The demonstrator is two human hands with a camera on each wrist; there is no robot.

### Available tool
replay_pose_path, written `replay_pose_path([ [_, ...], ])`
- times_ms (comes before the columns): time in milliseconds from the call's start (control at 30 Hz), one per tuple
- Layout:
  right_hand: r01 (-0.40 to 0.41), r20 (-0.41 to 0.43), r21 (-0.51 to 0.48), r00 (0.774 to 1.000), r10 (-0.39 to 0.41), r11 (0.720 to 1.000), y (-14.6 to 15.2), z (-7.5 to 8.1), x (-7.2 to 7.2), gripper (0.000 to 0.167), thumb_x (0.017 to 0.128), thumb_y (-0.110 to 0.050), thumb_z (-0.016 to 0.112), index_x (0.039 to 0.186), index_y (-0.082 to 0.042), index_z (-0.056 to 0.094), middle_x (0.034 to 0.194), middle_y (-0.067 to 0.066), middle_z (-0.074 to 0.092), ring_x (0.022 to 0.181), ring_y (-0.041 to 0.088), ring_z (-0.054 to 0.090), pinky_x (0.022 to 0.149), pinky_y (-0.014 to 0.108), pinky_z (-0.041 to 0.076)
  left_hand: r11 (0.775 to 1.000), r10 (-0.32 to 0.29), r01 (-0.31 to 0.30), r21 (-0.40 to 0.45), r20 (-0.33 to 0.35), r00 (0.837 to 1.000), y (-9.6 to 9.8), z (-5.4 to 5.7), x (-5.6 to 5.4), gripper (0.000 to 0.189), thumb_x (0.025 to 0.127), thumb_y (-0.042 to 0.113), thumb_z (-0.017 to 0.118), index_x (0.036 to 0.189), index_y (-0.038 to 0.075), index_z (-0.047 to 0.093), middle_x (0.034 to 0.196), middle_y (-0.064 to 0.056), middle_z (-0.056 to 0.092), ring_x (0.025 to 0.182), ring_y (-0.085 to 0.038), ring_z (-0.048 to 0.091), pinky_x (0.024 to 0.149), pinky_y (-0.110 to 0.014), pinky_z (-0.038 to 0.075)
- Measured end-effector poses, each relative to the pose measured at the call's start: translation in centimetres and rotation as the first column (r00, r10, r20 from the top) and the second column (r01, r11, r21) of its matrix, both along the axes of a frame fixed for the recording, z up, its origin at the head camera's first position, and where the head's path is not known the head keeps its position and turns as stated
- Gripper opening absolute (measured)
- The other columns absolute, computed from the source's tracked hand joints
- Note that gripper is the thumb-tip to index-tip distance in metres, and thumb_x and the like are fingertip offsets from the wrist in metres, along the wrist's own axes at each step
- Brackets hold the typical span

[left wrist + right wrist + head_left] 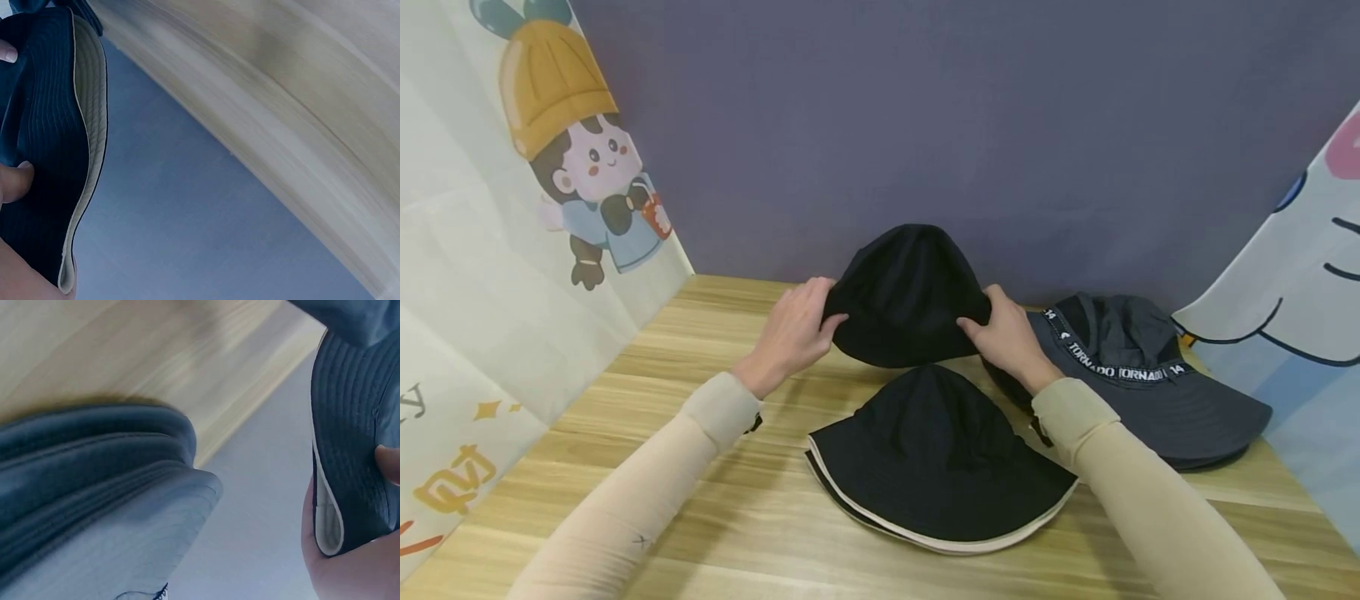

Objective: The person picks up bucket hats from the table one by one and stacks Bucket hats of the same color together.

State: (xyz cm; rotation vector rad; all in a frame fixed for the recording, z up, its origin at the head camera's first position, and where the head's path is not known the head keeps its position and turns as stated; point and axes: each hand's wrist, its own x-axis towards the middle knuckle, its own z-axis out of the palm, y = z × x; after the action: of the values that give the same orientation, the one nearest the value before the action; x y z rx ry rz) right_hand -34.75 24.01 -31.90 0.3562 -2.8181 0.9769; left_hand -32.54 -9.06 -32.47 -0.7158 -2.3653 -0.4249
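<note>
A black bucket hat [910, 292] is held up between both hands near the back of the table, its crown upward. My left hand [793, 329] grips the left side of its brim, the thumb on the near face. On the opposite side my right hand [1009, 333] pinches the brim the same way. Both wrist views show a pale lining along the hat's brim [90, 125], and stitched rows on the dark fabric [347, 412]. Just below the held hat, another black bucket hat [951, 450] with a cream edge lies on the table, a second brim showing under it.
Dark grey bucket hats [1180, 408], the top one with a lettered band, lie stacked at the right beside my right forearm. The wooden table [715, 517] meets a grey-purple backdrop [970, 125] behind. Printed cartoon sheets [467, 250] stand at both sides.
</note>
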Motion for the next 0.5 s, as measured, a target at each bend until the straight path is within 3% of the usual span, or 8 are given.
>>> replay_pose_path([
  [200,0.014,-0.033,0.005,0.999,-0.014,1.000,0.2,0.9,0.6,0.064,0.098,-0.029,0.066,0.147,0.003,0.038,0.141,0.028,0.051,0.128,0.046,0.050,0.103,0.061,0.041,0.999,-0.016,0.016,0.043,0.006,1.000,0.2,0.5,0.1,0.046,0.095,0.016,0.073,0.130,-0.008,0.054,0.116,-0.023,0.063,0.098,-0.040,0.064,0.087,-0.052,0.051],
  [500,-0.008,-0.112,-0.004,0.994,0.007,1.000,0.4,2.1,1.5,0.052,0.098,-0.028,0.065,0.139,-0.001,0.046,0.122,0.022,0.062,0.111,0.041,0.061,0.091,0.057,0.048,0.992,-0.046,0.043,0.118,0.023,0.999,0.1,1.6,0.4,0.046,0.094,0.015,0.074,0.129,-0.007,0.054,0.117,-0.024,0.064,0.102,-0.041,0.064,0.089,-0.054,0.050],
])
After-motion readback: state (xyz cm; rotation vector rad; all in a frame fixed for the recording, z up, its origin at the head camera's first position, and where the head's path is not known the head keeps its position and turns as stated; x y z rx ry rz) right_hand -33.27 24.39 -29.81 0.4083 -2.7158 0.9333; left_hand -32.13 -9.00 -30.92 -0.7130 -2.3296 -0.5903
